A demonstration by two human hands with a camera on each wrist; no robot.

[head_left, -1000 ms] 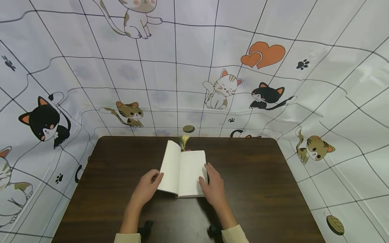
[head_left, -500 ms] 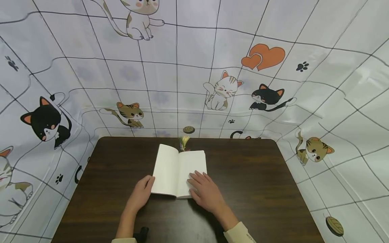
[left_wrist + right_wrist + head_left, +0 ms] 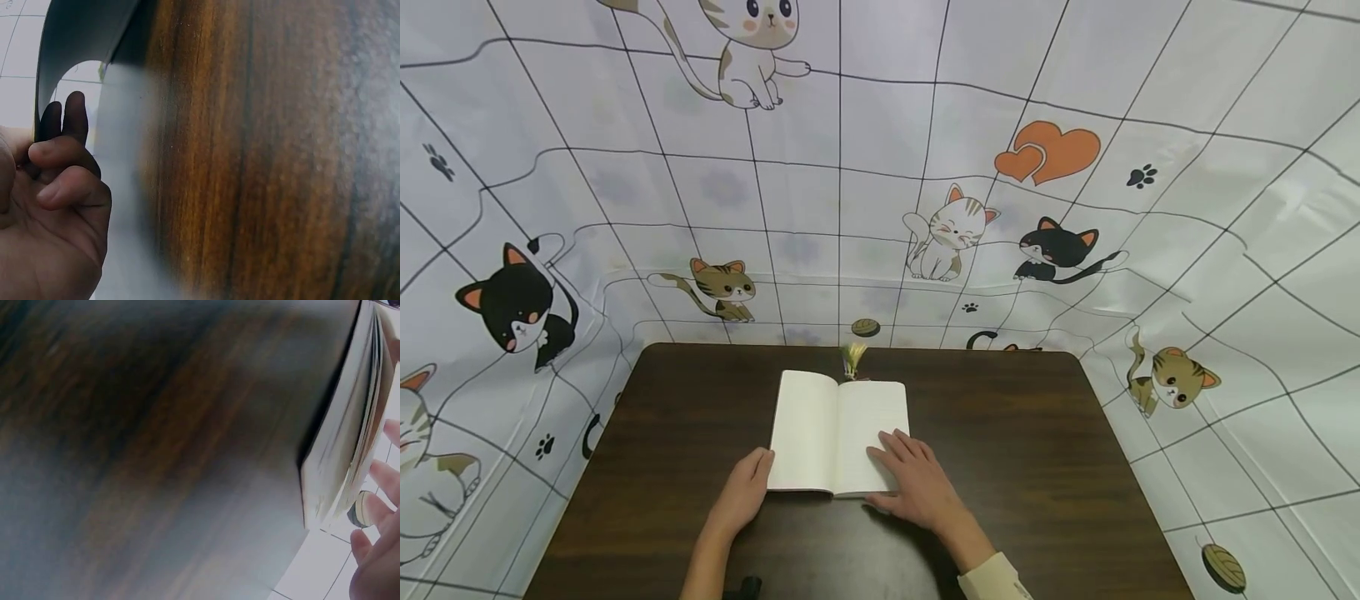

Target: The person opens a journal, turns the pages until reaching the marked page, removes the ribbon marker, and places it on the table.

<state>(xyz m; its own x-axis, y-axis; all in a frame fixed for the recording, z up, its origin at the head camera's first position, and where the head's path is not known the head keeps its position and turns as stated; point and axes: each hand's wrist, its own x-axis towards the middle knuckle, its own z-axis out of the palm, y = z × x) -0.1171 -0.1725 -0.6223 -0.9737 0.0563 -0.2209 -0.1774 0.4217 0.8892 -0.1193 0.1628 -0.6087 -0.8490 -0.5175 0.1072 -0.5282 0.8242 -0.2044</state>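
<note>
Head view shows us a white cloth backdrop (image 3: 880, 208) printed with cartoon cats, hearts and paw marks, hung around three sides of a dark wooden worktop (image 3: 1037, 467). On that worktop, near its middle, an open book (image 3: 835, 429) lies flat with both blank-looking pages facing up. Our right hand (image 3: 917, 487) rests on the lower part of the right page, fingers straight and spread, pressing the page down. Our left hand (image 3: 741, 496) sits at the lower left corner of the book, touching the edge of the left page; from the left wrist view we see its fingers (image 3: 65, 162) curled beside the page edge, though we cannot tell whether they actually pinch it. At the far end of the book, by the spine, a small yellowish tassel (image 3: 853, 360) sticks out onto the worktop.
</note>
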